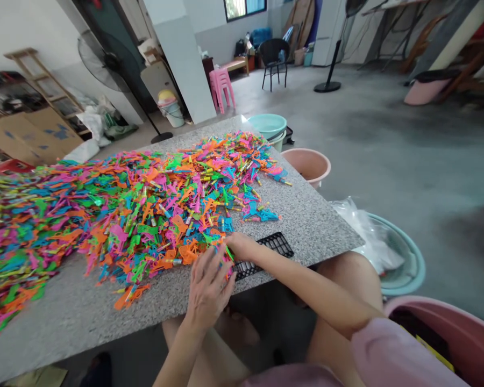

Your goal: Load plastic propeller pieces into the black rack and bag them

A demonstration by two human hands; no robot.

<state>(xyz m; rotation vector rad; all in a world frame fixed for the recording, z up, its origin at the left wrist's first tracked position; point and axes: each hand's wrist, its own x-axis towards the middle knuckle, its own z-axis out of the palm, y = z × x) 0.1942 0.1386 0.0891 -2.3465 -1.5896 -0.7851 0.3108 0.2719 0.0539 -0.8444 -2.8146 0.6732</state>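
A large heap of small plastic toy guns in orange, pink, green, blue and yellow covers much of the speckled stone table. At its near edge, my left hand curves its fingers around a few of these toys, with pink and blue parts showing between fingers and thumb. My right hand meets it from the right, fingers curled down by a green piece; its fingertips are mostly hidden. Beneath my right wrist lies a black plastic grid tray, partly covered by the hand and forearm.
The table ends at a corner on the right. Beyond it stand a pink-orange tub, a teal basket with clear plastic bags, and a pink tub by my leg. A standing fan is at the back left.
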